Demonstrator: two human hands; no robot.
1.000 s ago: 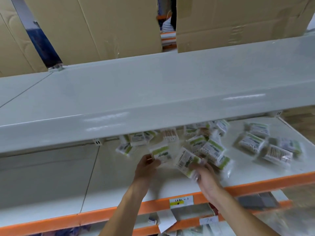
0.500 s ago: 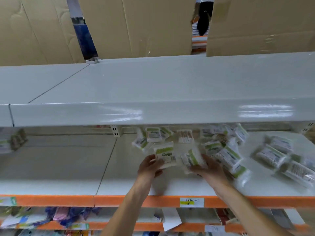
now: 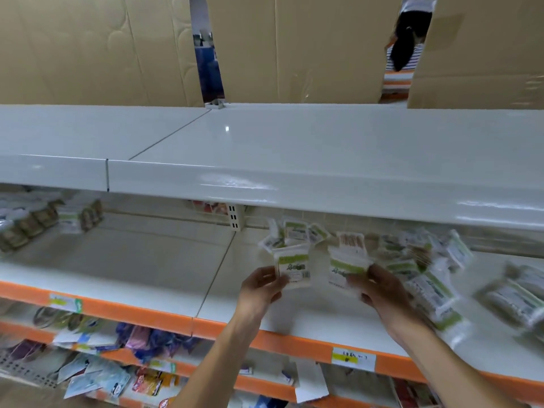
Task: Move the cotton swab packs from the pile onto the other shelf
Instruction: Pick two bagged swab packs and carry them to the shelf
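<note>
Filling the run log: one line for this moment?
left hand: holds pack | right hand: holds pack | pile: on shelf

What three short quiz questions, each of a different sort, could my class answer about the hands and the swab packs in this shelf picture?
1. True or false: each hand holds one cotton swab pack.
2. Where does the pile lie? A) top shelf B) middle shelf, to the right C) floor
3. Fill in: the middle shelf's front edge is coloured ____.

Key:
1. True: left hand and right hand each hold a pack.
2. B: pile, middle shelf.
3. Orange.
</note>
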